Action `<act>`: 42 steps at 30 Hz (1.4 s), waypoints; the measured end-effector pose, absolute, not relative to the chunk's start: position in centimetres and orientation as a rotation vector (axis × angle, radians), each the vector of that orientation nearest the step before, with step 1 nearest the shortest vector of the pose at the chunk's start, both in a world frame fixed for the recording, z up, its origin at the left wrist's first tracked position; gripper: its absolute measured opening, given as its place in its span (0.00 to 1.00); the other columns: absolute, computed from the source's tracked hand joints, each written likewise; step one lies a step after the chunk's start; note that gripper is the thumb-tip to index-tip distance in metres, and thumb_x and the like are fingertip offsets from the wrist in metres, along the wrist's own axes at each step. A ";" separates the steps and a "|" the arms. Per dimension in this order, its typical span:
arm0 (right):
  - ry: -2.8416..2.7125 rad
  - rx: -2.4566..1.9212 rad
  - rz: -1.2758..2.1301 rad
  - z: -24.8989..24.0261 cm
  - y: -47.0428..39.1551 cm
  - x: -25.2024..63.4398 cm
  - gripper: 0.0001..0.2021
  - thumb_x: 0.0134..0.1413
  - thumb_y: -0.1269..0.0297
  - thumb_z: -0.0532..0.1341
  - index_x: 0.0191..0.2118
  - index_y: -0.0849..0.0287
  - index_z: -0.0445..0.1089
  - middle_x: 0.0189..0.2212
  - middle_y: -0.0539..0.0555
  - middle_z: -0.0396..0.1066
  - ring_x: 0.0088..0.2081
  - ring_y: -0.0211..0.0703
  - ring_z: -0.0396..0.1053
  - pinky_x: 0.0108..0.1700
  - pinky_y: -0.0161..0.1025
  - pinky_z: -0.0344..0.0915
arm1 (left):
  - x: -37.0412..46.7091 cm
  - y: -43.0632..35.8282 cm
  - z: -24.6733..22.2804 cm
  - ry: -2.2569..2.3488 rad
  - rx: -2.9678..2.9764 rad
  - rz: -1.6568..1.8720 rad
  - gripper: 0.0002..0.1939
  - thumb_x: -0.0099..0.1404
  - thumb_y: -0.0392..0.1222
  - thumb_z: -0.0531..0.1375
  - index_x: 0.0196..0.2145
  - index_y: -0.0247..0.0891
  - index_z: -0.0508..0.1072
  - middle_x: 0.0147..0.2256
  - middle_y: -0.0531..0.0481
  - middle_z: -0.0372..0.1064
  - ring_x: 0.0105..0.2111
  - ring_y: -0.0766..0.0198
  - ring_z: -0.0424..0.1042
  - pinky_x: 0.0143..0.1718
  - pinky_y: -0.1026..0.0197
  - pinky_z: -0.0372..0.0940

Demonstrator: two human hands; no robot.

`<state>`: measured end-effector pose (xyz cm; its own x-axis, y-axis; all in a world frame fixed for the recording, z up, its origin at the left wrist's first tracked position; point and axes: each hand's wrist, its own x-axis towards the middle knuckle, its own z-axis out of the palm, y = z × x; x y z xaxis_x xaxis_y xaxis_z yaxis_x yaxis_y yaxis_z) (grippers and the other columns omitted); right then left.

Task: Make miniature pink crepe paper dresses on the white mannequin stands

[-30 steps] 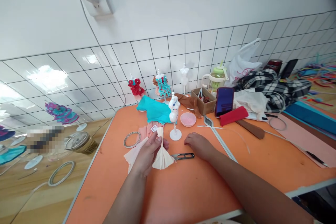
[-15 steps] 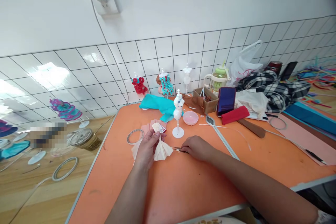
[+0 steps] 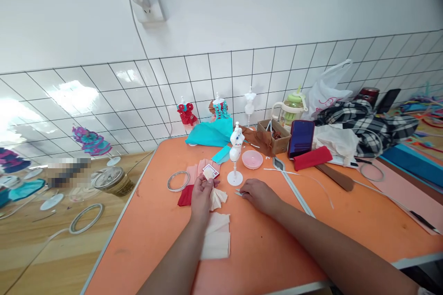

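Left hand: the left hand (image 3: 202, 193) is closing its fingers around a gathered cream fabric piece (image 3: 217, 198), pinching the narrow top while the pleated lower part is fanning out toward the right.
Right hand: the right hand (image 3: 258, 193) is lying palm down on the tabletop (image 3: 277, 249), fingers curled over a small metal tool (image 3: 238, 191), likely thread snips; only the tip is showing, so I cannot tell whether it is being gripped or merely covered.
Fabric position: the gathered piece is sitting just in front of the white mannequin stand (image 3: 236, 154), near it but not touching.
Around the hands: a flat cream fabric strip (image 3: 216, 236) is lying below the left hand, a red fabric scrap (image 3: 186, 196) just to its left, and a metal ring (image 3: 176, 180) beyond that.
Farther back: a pink bowl (image 3: 252, 159), turquoise fabric (image 3: 209, 134), a small cardboard box (image 3: 275, 135) and a phone (image 3: 300, 138) are standing toward the wall.
Progress, as judged: the pleating is looking done, since the piece is already holding a fan shape; the mannequin is standing bare, so fitting and fastening the piece onto it is appearing to be left.
Finished examples: two dressed mannequins (image 3: 204, 113) are standing against the tiles.
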<state>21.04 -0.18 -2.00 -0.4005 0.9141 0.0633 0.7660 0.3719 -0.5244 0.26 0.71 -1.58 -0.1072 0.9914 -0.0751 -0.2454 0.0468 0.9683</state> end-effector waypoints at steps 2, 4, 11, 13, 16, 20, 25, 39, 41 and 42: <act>-2.232 -1.515 0.622 -2.2 0.1 21.1 0.07 0.51 0.71 0.59 0.30 0.58 0.75 0.32 0.53 0.73 0.34 0.41 0.69 0.36 0.34 0.60 | 0.8 0.3 -2.3 1.163 0.998 1.421 0.18 0.57 0.51 0.63 0.41 0.39 0.64 0.33 0.49 0.75 0.39 0.60 0.73 0.36 0.64 0.62; -2.203 -1.527 0.609 -2.0 0.2 21.4 0.08 0.51 0.72 0.58 0.29 0.59 0.74 0.30 0.52 0.73 0.33 0.40 0.69 0.35 0.34 0.61 | 1.1 -0.1 -2.8 1.172 1.055 1.396 0.17 0.58 0.52 0.62 0.40 0.39 0.64 0.33 0.49 0.75 0.37 0.60 0.73 0.35 0.64 0.62; -1.628 -1.410 0.102 5.6 3.9 27.2 0.12 0.58 0.64 0.54 0.42 0.55 0.73 0.41 0.54 0.75 0.42 0.45 0.70 0.45 0.39 0.64 | 0.6 0.4 -3.5 1.150 0.969 1.380 0.22 0.54 0.54 0.64 0.40 0.39 0.65 0.30 0.49 0.74 0.33 0.60 0.72 0.30 0.64 0.62; -1.531 -1.450 -0.073 8.3 6.3 29.7 0.14 0.59 0.66 0.51 0.45 0.55 0.71 0.43 0.54 0.74 0.45 0.46 0.70 0.48 0.42 0.63 | 0.6 0.5 -3.1 1.130 0.962 1.409 0.21 0.54 0.54 0.64 0.40 0.39 0.66 0.29 0.51 0.73 0.31 0.61 0.71 0.30 0.64 0.62; -1.621 -1.569 -0.162 9.8 7.7 31.4 0.19 0.54 0.71 0.53 0.51 0.56 0.68 0.47 0.56 0.72 0.47 0.49 0.69 0.48 0.44 0.64 | 0.4 0.4 -2.3 1.098 0.954 1.509 0.18 0.55 0.55 0.62 0.36 0.41 0.65 0.27 0.54 0.69 0.30 0.63 0.69 0.31 0.64 0.63; -1.758 -1.164 -0.382 5.8 2.8 27.1 0.13 0.56 0.71 0.52 0.42 0.56 0.72 0.39 0.56 0.74 0.44 0.47 0.68 0.48 0.43 0.62 | 0.2 0.3 -1.6 1.035 0.893 1.572 0.16 0.58 0.55 0.60 0.34 0.42 0.64 0.23 0.58 0.63 0.25 0.66 0.65 0.29 0.66 0.62; -2.607 -0.635 -0.044 -2.6 -3.9 16.9 0.19 0.60 0.58 0.53 0.55 0.56 0.63 0.55 0.55 0.66 0.52 0.46 0.63 0.51 0.40 0.62 | -1.9 1.5 0.2 0.915 0.881 1.562 0.17 0.57 0.55 0.61 0.28 0.39 0.62 0.21 0.58 0.59 0.20 0.71 0.58 0.27 0.66 0.61; -2.651 -1.076 0.327 -2.4 -2.6 11.0 0.28 0.59 0.48 0.53 0.59 0.62 0.58 0.60 0.63 0.57 0.59 0.55 0.56 0.58 0.49 0.55 | -12.8 2.8 -0.9 1.973 1.804 0.685 0.15 0.52 0.32 0.55 0.37 0.40 0.76 0.39 0.45 0.75 0.41 0.53 0.72 0.41 0.58 0.62; -2.646 -1.080 0.379 -2.8 -2.2 10.6 0.30 0.60 0.48 0.51 0.62 0.63 0.55 0.63 0.63 0.52 0.62 0.56 0.50 0.62 0.50 0.50 | -12.8 3.1 -1.0 1.971 1.799 0.666 0.11 0.54 0.35 0.55 0.33 0.38 0.76 0.35 0.45 0.75 0.38 0.53 0.72 0.39 0.58 0.62; -2.652 -1.078 0.398 -2.9 -1.9 10.5 0.29 0.60 0.49 0.51 0.62 0.62 0.55 0.63 0.62 0.52 0.62 0.55 0.50 0.62 0.50 0.49 | -12.8 3.1 -0.9 1.939 1.764 0.708 0.10 0.55 0.38 0.56 0.33 0.37 0.76 0.35 0.45 0.75 0.37 0.53 0.72 0.39 0.58 0.62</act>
